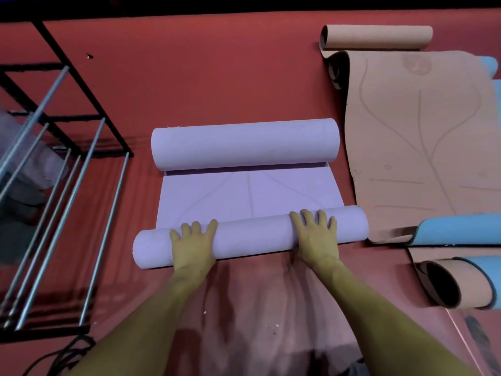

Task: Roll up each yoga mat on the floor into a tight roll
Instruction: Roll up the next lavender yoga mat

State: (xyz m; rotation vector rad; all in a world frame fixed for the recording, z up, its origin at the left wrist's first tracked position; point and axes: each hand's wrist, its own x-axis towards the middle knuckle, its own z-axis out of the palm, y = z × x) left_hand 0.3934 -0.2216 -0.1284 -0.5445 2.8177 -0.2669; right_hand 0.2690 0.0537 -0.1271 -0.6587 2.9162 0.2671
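Just then I had both palms flat on the near roll of the lavender mat (249, 196), my left hand (193, 244) toward its left end and my right hand (315, 236) right of its middle, fingers spread and straight, pressing rather than gripping. The mat lay on the red floor (217, 77) in front of me, curled at both ends: the near roll (252, 237) under my hands, a far roll (244, 143) beyond, and a short flat stretch between them. I judged myself partway through rolling this one, the next move being an even forward push so the roll stayed tight and square. To the right lay a tan mat (423, 137), mostly flat, with blue mats (461, 230) near it, none neatly rolled. A black metal rack (54, 158) stood to the left.
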